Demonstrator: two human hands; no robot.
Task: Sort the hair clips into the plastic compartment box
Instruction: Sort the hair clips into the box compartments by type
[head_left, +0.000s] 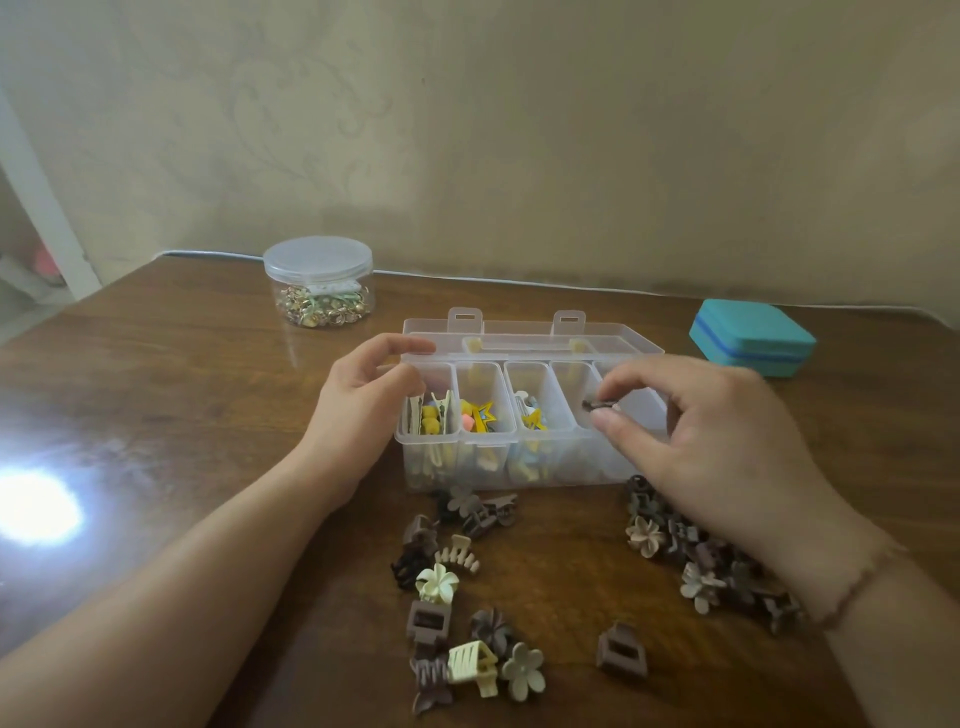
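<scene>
Wooden table (182, 364): right hand (717, 441) grip pinching small dark clip (597, 404), seemingly above box (530, 457) compartment.

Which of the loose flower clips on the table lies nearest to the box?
The grey-brown flower clip just in front of the box, near its front wall; the cream and beige flower clips lie farther toward the person.

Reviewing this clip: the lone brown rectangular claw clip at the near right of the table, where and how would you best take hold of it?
Judging from its pose, pinch the brown rectangular claw clip across its two long sides, coming from straight above. It stands apart from the other clips, open frame facing the camera, so both sides look free. The right hand is nearer, but it already pinches a small dark clip.
</scene>
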